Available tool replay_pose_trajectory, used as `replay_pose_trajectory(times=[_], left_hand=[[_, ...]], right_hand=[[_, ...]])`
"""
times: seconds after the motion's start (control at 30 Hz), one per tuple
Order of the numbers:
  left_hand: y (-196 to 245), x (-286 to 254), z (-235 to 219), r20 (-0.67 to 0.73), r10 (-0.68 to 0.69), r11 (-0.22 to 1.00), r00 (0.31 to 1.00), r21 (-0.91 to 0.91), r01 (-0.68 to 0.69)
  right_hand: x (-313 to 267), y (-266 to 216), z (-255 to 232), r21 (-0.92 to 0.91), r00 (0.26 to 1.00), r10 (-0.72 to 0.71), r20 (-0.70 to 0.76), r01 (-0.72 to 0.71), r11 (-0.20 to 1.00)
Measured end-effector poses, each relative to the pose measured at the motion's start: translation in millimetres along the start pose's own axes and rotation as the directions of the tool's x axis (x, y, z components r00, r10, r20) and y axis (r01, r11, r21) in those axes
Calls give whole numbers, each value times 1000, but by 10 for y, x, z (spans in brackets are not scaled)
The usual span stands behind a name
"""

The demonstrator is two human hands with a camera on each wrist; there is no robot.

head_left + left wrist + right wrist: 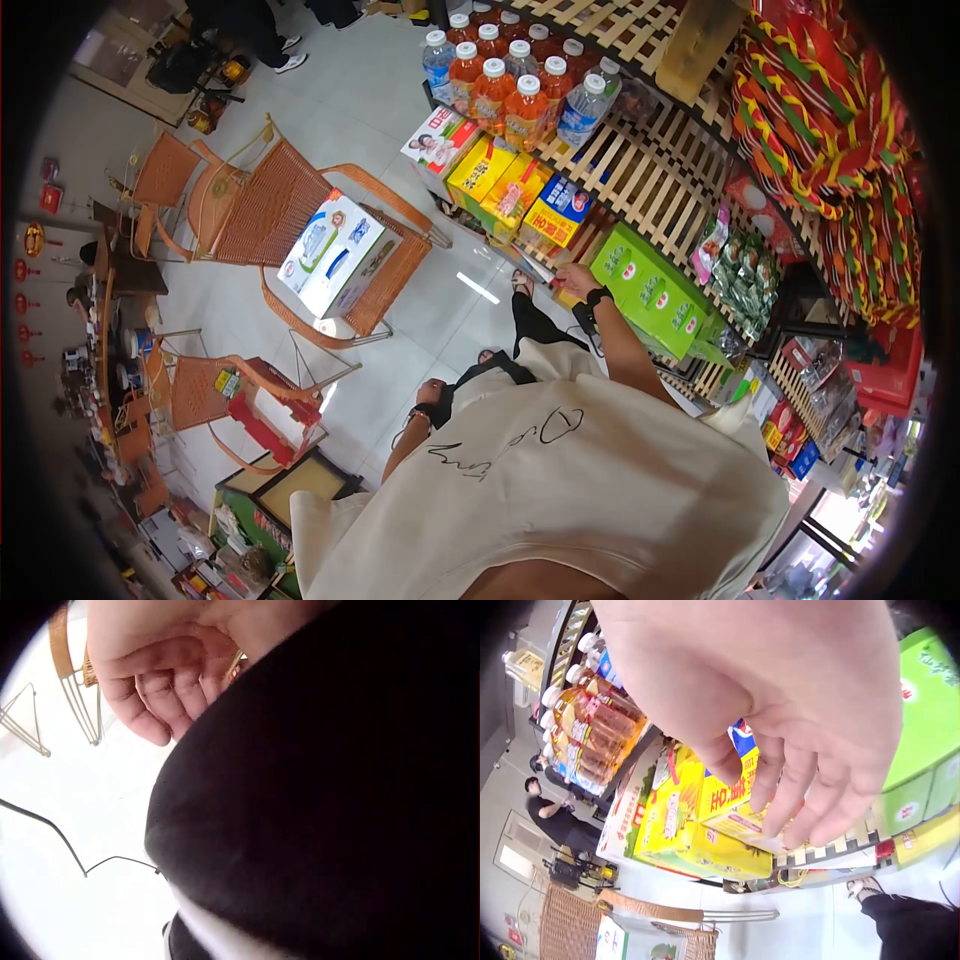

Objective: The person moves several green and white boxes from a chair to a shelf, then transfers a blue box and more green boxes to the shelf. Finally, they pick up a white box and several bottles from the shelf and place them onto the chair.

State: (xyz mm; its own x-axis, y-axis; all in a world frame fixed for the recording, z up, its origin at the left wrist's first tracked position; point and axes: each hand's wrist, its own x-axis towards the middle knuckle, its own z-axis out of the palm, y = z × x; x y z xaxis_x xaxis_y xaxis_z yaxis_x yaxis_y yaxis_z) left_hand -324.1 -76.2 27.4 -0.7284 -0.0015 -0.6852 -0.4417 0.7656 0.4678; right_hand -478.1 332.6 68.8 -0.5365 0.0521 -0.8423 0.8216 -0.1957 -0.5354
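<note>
My right hand (pixel 577 282) reaches toward a slatted shelf, between a green carton (pixel 650 285) and a yellow and blue box (pixel 556 210). In the right wrist view its fingers (pixel 799 776) are spread and slightly bent, overlapping the yellow and blue box, with nothing seen in their grasp. Beside that box stands another yellow box (pixel 705 847). My left hand (pixel 430 392) hangs low by the body, away from the shelf. The left wrist view shows its fingers (pixel 176 694) loosely curled and holding nothing, partly hidden behind dark cloth.
Bottles (pixel 525 110) of orange drink and water stand on the shelf beyond the boxes. A wicker chair (pixel 385 290) holds a white carton (pixel 335 255); another chair (pixel 200 390) bears a red open box (pixel 270 420). Bundles of colourful braided cord (pixel 820 110) hang at right. People stand farther off.
</note>
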Motion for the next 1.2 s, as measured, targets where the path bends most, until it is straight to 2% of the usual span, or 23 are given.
replay_pose_trajectory(times=[0.03,0.1,0.13,0.17,0.2,0.23,0.27,0.33,0.37,0.4,0.47,0.5,0.53,0.63,0.7,0.8,0.87,0.93,0.97,1.0,1.07,1.13,1.2], left_hand=[[92,63,4,78,-23,999,997,30,21],[279,233,-8,86,19,998,996,56,-24],[367,303,-9,92,65,994,994,82,-73],[474,422,-15,83,62,995,995,78,-68],[608,566,-36,49,21,999,999,-49,-19],[714,675,-46,26,-26,984,999,-176,31],[825,832,-51,9,0,979,1000,-203,2],[1191,1115,-63,58,-52,876,997,-477,74],[1450,1198,-116,24,-17,903,1000,-429,25],[1703,1287,-166,-3,18,926,1000,-378,-18],[1950,1583,-81,-26,79,923,997,-377,-82],[2263,1537,-162,-15,130,885,991,-450,-123],[2457,1548,-163,-9,165,862,986,-484,-149],[2796,1590,-47,18,232,840,973,-508,-191],[2866,1539,29,84,253,845,964,-504,-178],[2791,1413,79,167,253,864,953,-482,-145],[2626,1380,124,271,212,845,939,-534,-37],[2416,1347,130,294,204,838,934,-545,-11],[2321,1354,97,302,135,861,944,-507,38],[2238,1389,55,305,70,880,950,-466,85],[2163,1475,-71,366,112,881,924,-467,78],[2217,1546,-244,385,28,883,923,-442,157],[2265,1677,-355,419,13,872,908,-449,194]], right_hand=[[42,-118,-57,62,1000,-10,-19,11,998],[206,-318,-164,131,996,-19,-84,30,991],[407,-294,-265,125,997,-13,-78,23,992],[700,-254,-376,204,997,-21,-80,37,978],[798,-393,-392,283,996,-34,-80,55,957],[878,-495,-414,248,993,3,-122,27,968],[944,-550,-429,189,979,-12,-204,51,981],[1065,-738,-399,136,938,-91,-333,144,980],[1109,-816,-393,188,917,-142,-373,225,956],[1253,-823,-410,180,921,-124,-370,202,963],[1628,-788,-408,315,863,-187,-469,361,878],[1582,-864,-357,399,895,-93,-436,285,871],[1623,-777,-383,624,941,-193,-277,329,708],[1739,-805,-338,618,968,-139,-207,240,749],[1726,-849,-330,628,987,-143,-69,154,763],[1683,-824,-357,724,992,-122,-29,105,681],[1840,-804,-310,775,985,-124,-122,172,608],[1974,-766,-310,643,967,-98,-235,231,730],[2032,-718,-254,681,921,-134,-365,362,637],[1929,-761,-206,692,915,-127,-383,375,617],[1648,-900,-155,708,930,-21,-367,294,642],[1619,-800,-91,683,933,29,-358,240,690],[1502,-699,24,521,893,76,-443,187,833]])
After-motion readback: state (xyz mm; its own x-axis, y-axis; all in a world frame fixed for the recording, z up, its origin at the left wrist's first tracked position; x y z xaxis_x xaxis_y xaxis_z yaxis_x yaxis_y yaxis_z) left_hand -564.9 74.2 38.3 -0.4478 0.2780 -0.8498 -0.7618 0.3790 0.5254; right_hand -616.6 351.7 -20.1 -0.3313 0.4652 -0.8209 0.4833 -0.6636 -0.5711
